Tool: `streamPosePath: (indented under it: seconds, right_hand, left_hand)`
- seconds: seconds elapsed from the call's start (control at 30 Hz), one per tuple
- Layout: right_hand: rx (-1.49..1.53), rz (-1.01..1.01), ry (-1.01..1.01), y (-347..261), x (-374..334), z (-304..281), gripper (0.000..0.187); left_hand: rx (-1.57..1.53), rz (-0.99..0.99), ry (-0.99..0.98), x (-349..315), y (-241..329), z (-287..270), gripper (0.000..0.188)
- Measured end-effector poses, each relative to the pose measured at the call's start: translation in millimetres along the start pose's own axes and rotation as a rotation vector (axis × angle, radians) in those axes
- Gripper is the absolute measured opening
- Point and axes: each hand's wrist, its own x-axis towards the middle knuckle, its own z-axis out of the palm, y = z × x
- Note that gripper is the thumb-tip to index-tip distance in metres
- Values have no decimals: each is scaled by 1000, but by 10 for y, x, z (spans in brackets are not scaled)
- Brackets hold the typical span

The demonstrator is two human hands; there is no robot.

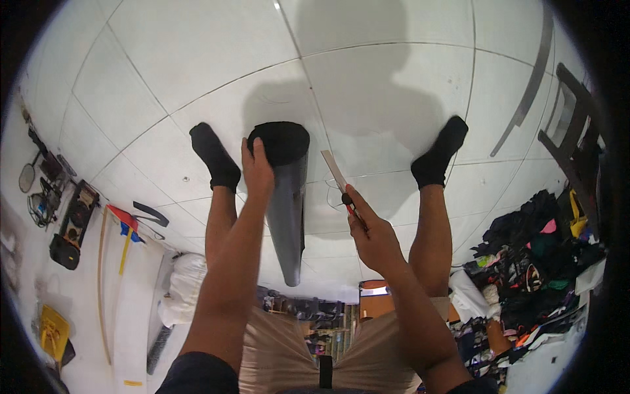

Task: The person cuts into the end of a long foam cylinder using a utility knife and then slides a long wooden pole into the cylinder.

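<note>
A dark roll of sheet material stands between my feet, its wide black end at the top and its body narrowing toward me. My left hand grips the left side of that wide end, with the fingers over the rim. To the right of the roll, my right hand is closed round a utility knife with a red and black handle. Its long blade is out and points up and left, apart from the roll. The fingers hide most of the handle.
My socked feet, left and right, are on the white tiled floor. A long metal strip and a dark frame lie at right, above a heap of dark clothes. Tools lie far left.
</note>
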Motion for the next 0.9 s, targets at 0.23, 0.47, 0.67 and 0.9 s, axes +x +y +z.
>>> streamPosePath:
  seconds: [0.23, 0.47, 0.67, 0.9]
  right_hand:
    - [-401, 25, -183, -564, 630, 139, 48]
    - [-862, -21, -443, -1386, 1578, 110, 39]
    - [-1002, -98, -613, -1481, 1848, 271, 37]
    - [-1138, -95, -732, -1619, 2079, 392, 38]
  left_hand:
    - [-161, 20, 235, 236, -258, 77, 50]
    - [-136, 13, 193, 320, -225, -2, 48]
    - [-140, 27, 206, 351, -288, -29, 47]
    - [-92, 34, 213, 337, -244, -42, 46]
